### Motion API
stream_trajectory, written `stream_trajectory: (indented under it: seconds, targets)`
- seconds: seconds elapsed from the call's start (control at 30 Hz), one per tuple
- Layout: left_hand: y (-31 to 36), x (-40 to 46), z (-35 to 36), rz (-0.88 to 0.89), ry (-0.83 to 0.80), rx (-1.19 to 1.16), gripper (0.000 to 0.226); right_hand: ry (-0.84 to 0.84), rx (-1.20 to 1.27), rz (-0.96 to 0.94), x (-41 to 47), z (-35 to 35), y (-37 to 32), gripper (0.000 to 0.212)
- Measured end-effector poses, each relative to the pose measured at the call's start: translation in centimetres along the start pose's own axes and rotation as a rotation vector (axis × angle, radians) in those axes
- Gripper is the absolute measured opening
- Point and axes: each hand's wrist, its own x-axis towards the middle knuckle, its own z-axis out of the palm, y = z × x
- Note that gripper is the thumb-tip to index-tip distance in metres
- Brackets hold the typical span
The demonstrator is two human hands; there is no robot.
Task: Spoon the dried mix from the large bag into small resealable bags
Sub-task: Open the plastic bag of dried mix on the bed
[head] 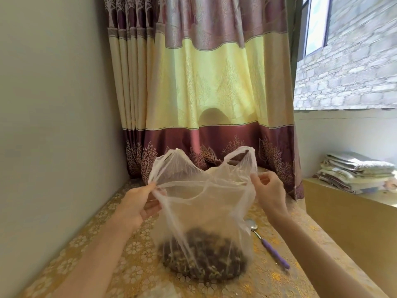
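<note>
We find the task at its opening stage. The large bag point(204, 203) stands at lower centre of the frame on the table point(133, 274), the dried mix point(204, 254) heaped at its bottom. The left hand point(137, 201) and right hand point(268, 190) each pinch its rim, spreading the mouth. The spoon point(266, 244) lies untouched beside it, lower right. We see no small bags; in our judgement no portioning has begun.

We see the large bag point(202, 214) on the surface point(120, 274), dried mix point(204, 257) inside it, spoon point(261, 239) right of it, curtain point(210, 104) behind it.
</note>
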Motion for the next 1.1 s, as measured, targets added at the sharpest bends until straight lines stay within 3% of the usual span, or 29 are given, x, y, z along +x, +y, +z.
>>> stream_trajectory:
  seconds: [0.07,0.17,0.27,0.4,0.5,0.57,0.63,0.7,0.77,0.83,0.93,1.03,1.1]
  targets:
    - [0.2,-0.4,0.5,-0.059,-0.091,-0.094,0.014,-0.050,-0.017,-0.270,-1.8,1.0,-2.2,0.017]
    - [0.1,-1.1,1.5,-0.123,-0.193,-0.189,0.014,-0.275,-0.129,-0.663,-3.9,3.2,-4.1,0.012]
    - [-0.3,-1.5,2.3,-0.153,-0.224,-0.238,0.015,-0.569,-0.434,-0.912,-4.5,4.9,-3.7,0.035]
    - [-0.9,-1.3,1.6,-0.207,-0.213,-0.365,0.017,-0.635,-0.827,-0.868,-3.7,3.7,-0.5,0.043]
    - [-1.1,-1.0,0.8,-0.201,-0.174,-0.487,0.011,-0.529,-0.810,-0.857,-3.1,2.0,1.1,0.045]
    - [-1.4,-0.9,0.0,-0.214,-0.151,-0.689,0.015,-0.381,-0.692,-0.816,-2.8,1.3,2.2,0.042]
    - [-2.1,-0.8,-1.2,-0.203,-0.096,-0.836,0.029,-0.299,-0.615,-0.624,-2.3,0.5,3.4,0.036]
    - [-2.9,-0.8,-2.5,-0.216,-0.053,-0.861,0.030,-0.313,-0.658,-0.410,-2.2,-0.1,4.9,0.046]
    - [-3.6,-1.1,-3.1,-0.281,-0.061,-0.789,0.019,-0.422,-0.771,-0.281,-2.5,-0.3,6.2,0.059]
    - [-4.3,-1.4,-3.3,-0.330,0.029,-0.623,0.013,-0.544,-0.835,-0.202,-3.2,0.1,6.8,0.067]
    - [-4.9,-1.6,-4.0,-0.309,0.041,-0.379,0.024,-0.690,-0.872,-0.127,-4.3,0.3,7.1,0.071]
    - [-5.0,-2.0,-3.8,-0.125,0.066,0.186,0.037,-0.645,-0.976,-0.238,-5.6,0.3,5.9,0.057]
    - [-5.6,-2.0,-3.1,0.132,0.276,0.644,0.054,-0.546,-0.951,-0.454,-6.3,0.6,4.6,0.039]
